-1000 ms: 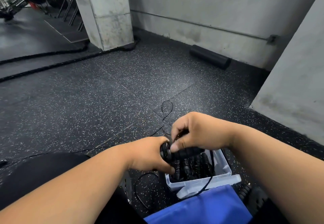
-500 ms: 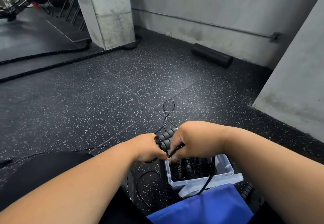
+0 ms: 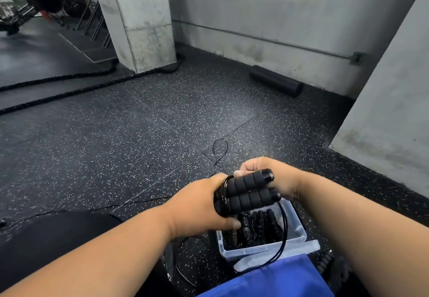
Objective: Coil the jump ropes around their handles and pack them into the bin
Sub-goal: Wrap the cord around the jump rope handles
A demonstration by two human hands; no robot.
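Two black foam jump rope handles point(image 3: 247, 192) lie side by side above the clear plastic bin point(image 3: 299, 231). My left hand point(image 3: 197, 206) grips their left ends, where a few turns of thin black cord point(image 3: 224, 191) wrap round them. My right hand point(image 3: 276, 176) sits behind the handles' right ends with curled fingers holding the cord. The loose cord point(image 3: 284, 234) hangs down past the bin's front. Several coiled black ropes point(image 3: 257, 224) fill the bin.
A thin black cord loop point(image 3: 219, 152) lies on the speckled rubber floor ahead. Blue fabric point(image 3: 274, 278) covers my lap by the bin's lid point(image 3: 278, 257). A black foam roller point(image 3: 276, 83) lies by the wall; thick battle ropes point(image 3: 69, 87) run around the concrete pillar point(image 3: 139, 18).
The handles have risen and turned, and now show fully above the bin. My right hand moved from over them to behind their right ends, bringing the cord round.
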